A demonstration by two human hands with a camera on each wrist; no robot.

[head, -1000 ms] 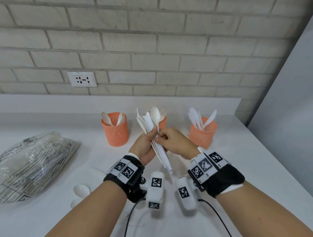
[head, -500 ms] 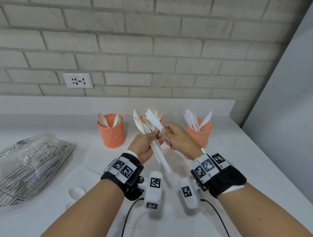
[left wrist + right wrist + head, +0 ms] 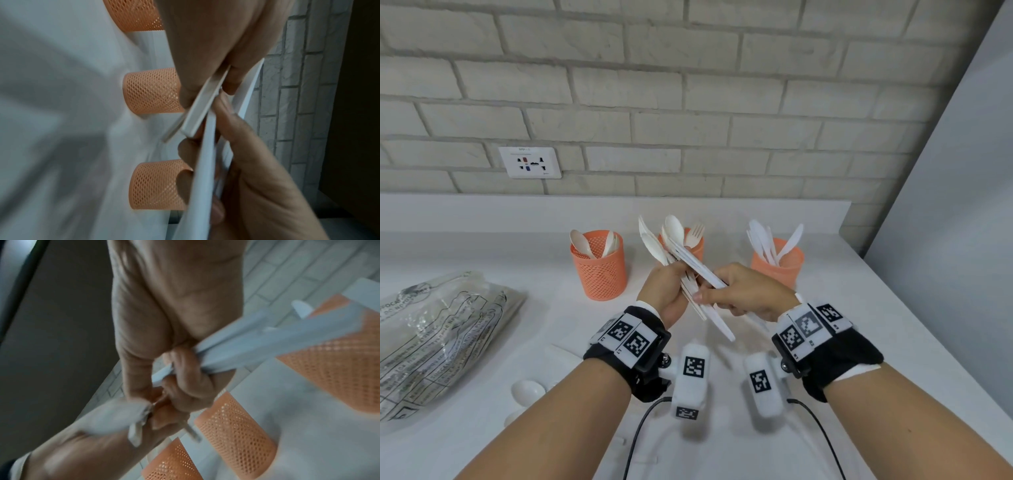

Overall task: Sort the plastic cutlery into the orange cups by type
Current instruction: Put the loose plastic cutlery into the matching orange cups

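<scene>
Head view: we see the left hand (image 3: 666, 291) gripping a fanned bunch of white cutlery (image 3: 654, 245) above the tabletop (image 3: 842, 308), in front of the middle orange cup (image 3: 697, 246). The right hand (image 3: 750, 294) has its fingers curled round a few handles (image 3: 700, 269) pulled slantwise out of that bunch. Left orange cup (image 3: 599, 270) holds spoons, right orange cup (image 3: 779, 270) holds knives, and a fork (image 3: 694, 234) sticks up at the middle one. A plastic bag (image 3: 431, 329) lies at the left, with a loose spoon (image 3: 527, 390) on the tabletop near the left forearm. Left wrist view: the three cups sit in a row (image 3: 151, 91), and both hands' fingers (image 3: 232, 123) pinch flat white handles (image 3: 202, 112); which piece types these are we cannot tell. Right wrist view: blurred, the right hand (image 3: 176, 353) is clenched on a white handle bundle (image 3: 257, 344), with the cups (image 3: 234, 426) behind it.
</scene>
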